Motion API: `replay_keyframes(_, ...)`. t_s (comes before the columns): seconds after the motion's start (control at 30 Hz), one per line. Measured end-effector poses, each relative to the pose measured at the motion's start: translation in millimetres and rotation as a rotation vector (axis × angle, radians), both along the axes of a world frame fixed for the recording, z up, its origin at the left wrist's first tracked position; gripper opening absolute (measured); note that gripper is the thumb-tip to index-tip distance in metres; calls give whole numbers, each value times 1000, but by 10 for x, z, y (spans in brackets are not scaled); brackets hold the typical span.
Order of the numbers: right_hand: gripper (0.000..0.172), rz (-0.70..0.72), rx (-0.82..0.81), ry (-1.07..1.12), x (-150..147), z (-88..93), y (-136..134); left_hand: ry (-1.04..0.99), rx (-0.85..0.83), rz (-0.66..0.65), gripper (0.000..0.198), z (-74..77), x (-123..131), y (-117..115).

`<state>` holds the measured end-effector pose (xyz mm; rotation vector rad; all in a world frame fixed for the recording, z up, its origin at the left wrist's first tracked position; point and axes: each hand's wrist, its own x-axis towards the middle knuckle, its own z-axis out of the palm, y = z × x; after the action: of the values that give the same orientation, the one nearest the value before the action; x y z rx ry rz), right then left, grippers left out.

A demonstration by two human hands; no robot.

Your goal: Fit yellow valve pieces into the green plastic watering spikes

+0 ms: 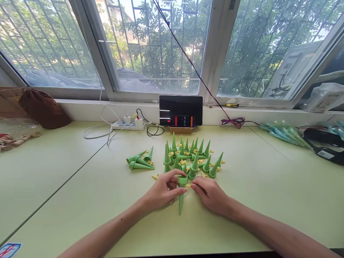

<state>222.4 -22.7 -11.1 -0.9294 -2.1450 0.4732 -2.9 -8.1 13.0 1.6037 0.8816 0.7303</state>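
Observation:
Point down, a green plastic watering spike (181, 202) is held near its wide ribbed collar between the thumb and fingers of my left hand (163, 188). A small yellow valve (187, 186) sticks out from the spike's right side, below the collar. My right hand (208, 193) is closed, its fingertips pinching the outer end of that valve. Just beyond my hands stands a crowd of green spikes (195, 165), mostly point up, with yellow valves among them. To the left lies a small pile of green spikes (139, 163). One loose yellow valve (155, 176) rests beside my left hand.
A phone (182, 121) showing a timer leans against a black tablet (181, 104) at the back. Left of it are a power strip (130, 124) and cables. Blue-green plastic packets (285, 133) lie far right; a brown bag (43, 109) sits far left.

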Motion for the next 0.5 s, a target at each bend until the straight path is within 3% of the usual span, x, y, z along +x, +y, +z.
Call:
replay_keyframes(0.17, 14, -18, -75, 48, 15, 4, -29, -6, -6, 9, 37, -1, -2, 3)
replay_keyframes(0.5, 12, 4, -77, 33, 9, 24, -32, 3, 10, 8, 39, 33, 8, -13)
